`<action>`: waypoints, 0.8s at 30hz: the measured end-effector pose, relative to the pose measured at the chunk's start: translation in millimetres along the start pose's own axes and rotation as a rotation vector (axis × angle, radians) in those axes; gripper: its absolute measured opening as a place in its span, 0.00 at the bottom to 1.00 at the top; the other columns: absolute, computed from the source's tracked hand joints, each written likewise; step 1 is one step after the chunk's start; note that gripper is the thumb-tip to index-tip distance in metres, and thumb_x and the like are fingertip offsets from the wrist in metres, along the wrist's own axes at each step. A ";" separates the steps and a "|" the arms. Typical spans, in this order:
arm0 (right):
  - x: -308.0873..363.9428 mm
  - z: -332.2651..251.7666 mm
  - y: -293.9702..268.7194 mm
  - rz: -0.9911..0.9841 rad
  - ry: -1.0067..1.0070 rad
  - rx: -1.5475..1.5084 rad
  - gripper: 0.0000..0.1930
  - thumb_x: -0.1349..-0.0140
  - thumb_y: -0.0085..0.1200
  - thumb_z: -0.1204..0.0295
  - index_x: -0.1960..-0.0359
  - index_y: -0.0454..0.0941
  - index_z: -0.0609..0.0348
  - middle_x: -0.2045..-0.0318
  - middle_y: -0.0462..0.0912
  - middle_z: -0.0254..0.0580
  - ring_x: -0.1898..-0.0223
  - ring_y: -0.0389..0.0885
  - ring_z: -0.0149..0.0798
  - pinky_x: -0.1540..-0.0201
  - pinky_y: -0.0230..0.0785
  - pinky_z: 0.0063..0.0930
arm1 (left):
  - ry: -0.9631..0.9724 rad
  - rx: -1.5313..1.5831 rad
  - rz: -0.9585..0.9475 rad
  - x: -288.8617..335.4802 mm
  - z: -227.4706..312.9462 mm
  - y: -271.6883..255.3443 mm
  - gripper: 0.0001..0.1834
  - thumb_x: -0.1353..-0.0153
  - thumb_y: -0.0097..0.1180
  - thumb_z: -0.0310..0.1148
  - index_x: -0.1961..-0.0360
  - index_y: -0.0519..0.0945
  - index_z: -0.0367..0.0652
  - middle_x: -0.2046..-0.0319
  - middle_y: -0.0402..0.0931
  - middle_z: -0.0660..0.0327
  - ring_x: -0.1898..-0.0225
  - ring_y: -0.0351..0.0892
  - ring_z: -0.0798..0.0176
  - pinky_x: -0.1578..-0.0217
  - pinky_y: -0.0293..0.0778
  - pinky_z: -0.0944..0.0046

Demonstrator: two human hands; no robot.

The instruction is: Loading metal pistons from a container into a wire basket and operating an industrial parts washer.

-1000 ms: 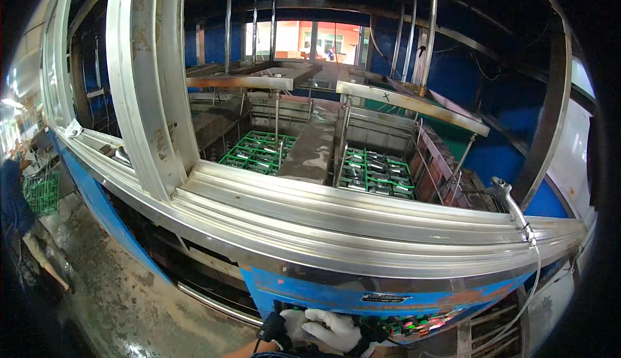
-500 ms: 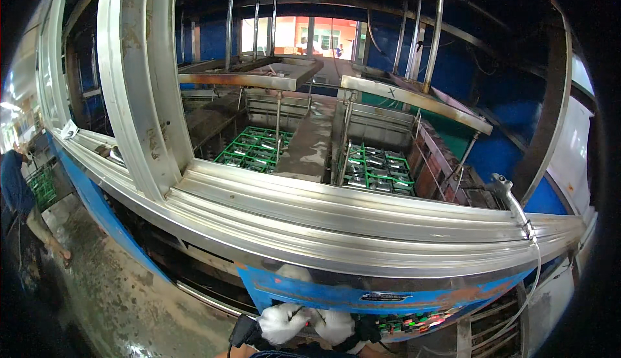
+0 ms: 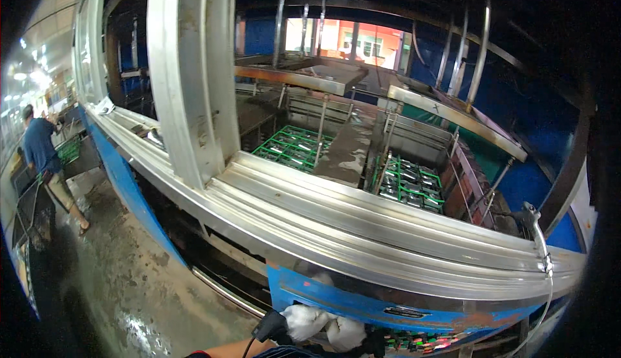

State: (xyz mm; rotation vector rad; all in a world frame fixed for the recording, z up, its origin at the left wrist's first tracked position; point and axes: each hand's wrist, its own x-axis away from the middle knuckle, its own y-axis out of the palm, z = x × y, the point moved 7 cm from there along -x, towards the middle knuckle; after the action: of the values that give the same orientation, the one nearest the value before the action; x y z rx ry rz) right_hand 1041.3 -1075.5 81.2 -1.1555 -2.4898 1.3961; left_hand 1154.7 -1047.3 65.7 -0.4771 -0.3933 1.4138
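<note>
My left hand [image 3: 303, 321] and my right hand [image 3: 345, 333], both in white gloves with black bands at the wrists, are close together at the lower edge, in front of a blue panel [image 3: 310, 291]. The fingers of both are curled in. What they hold, if anything, is hidden. Just right of the hands, several small red and green items [image 3: 424, 341] show below the panel, too small to name.
A ridged metal rail [image 3: 362, 228] crosses in front, with an upright post [image 3: 191, 80]. Behind it, green racks [image 3: 297, 144] of metal parts sit in tanks. A metal spray gun [image 3: 535, 228] with a hose lies at right. A person [image 3: 42, 144] stands on the wet floor [image 3: 142, 274] at left.
My view has turned left, so the rail, tanks and post appear farther right and tilted. More of the person at left shows. Both hands remain close together, curled in.
</note>
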 end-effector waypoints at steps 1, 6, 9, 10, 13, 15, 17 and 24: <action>0.3 -2.1 -0.6 -0.003 -0.011 -0.014 0.15 0.37 0.51 0.68 0.53 0.76 0.64 0.55 0.79 0.50 0.53 0.76 0.45 0.47 0.66 0.34 | -0.002 -0.010 0.019 2.0 3.9 -3.9 0.14 0.31 0.43 0.35 0.62 0.80 0.38 0.66 0.81 0.55 0.60 0.80 0.60 0.54 0.74 0.64; 9.7 -9.7 -8.0 -0.022 -0.024 -0.071 0.15 0.37 0.51 0.67 0.52 0.76 0.65 0.54 0.79 0.49 0.52 0.76 0.44 0.46 0.66 0.33 | 0.009 -0.073 0.086 1.8 22.0 -12.5 0.14 0.32 0.43 0.34 0.59 0.78 0.38 0.64 0.80 0.55 0.59 0.79 0.59 0.54 0.74 0.63; 15.2 -15.3 -15.6 -0.035 -0.036 -0.117 0.16 0.36 0.51 0.67 0.52 0.76 0.65 0.54 0.79 0.49 0.51 0.76 0.43 0.46 0.66 0.32 | 0.007 -0.098 0.118 0.1 27.9 -14.3 0.14 0.32 0.43 0.34 0.58 0.78 0.38 0.63 0.80 0.54 0.59 0.79 0.58 0.53 0.74 0.62; 16.3 -17.9 -17.1 -0.044 -0.040 -0.135 0.16 0.36 0.51 0.67 0.52 0.76 0.65 0.54 0.79 0.48 0.51 0.76 0.42 0.46 0.66 0.32 | 0.003 -0.104 0.129 1.2 28.5 -16.1 0.14 0.32 0.43 0.34 0.57 0.78 0.38 0.63 0.80 0.54 0.58 0.79 0.58 0.53 0.74 0.62; 20.5 -24.9 -24.6 -0.065 -0.040 -0.190 0.16 0.35 0.50 0.66 0.52 0.76 0.65 0.54 0.79 0.48 0.51 0.76 0.42 0.46 0.66 0.31 | -0.005 -0.108 0.157 1.2 25.7 -16.9 0.14 0.32 0.43 0.34 0.56 0.77 0.38 0.63 0.80 0.54 0.58 0.79 0.58 0.53 0.73 0.62; 24.1 -31.6 -33.7 -0.088 -0.048 -0.242 0.16 0.35 0.50 0.66 0.52 0.75 0.65 0.54 0.79 0.47 0.50 0.76 0.41 0.45 0.66 0.31 | 0.014 -0.069 0.095 0.0 12.2 -6.5 0.16 0.32 0.42 0.38 0.51 0.73 0.39 0.60 0.79 0.50 0.57 0.78 0.51 0.55 0.75 0.59; 31.9 -38.9 -49.1 -0.118 -0.033 -0.327 0.16 0.35 0.50 0.65 0.52 0.75 0.65 0.54 0.79 0.47 0.50 0.76 0.40 0.45 0.66 0.30 | 0.029 -0.045 0.064 -4.7 5.7 1.8 0.18 0.32 0.41 0.40 0.49 0.71 0.39 0.59 0.78 0.48 0.57 0.78 0.47 0.56 0.75 0.57; 65.4 -53.9 -163.5 -0.455 0.302 -0.459 0.16 0.34 0.48 0.71 0.49 0.74 0.70 0.50 0.77 0.53 0.47 0.75 0.42 0.42 0.65 0.32 | 0.125 -0.742 -0.034 -19.1 -68.6 57.5 0.15 0.35 0.45 0.36 0.51 0.72 0.39 0.58 0.77 0.51 0.55 0.78 0.51 0.52 0.73 0.58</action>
State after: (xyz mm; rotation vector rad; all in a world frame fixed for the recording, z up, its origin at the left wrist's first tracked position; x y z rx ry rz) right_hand 920.9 -1046.2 217.4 -0.6995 -2.6724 0.5154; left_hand 1140.6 -1066.7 -22.6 -1.1457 -0.8237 1.1648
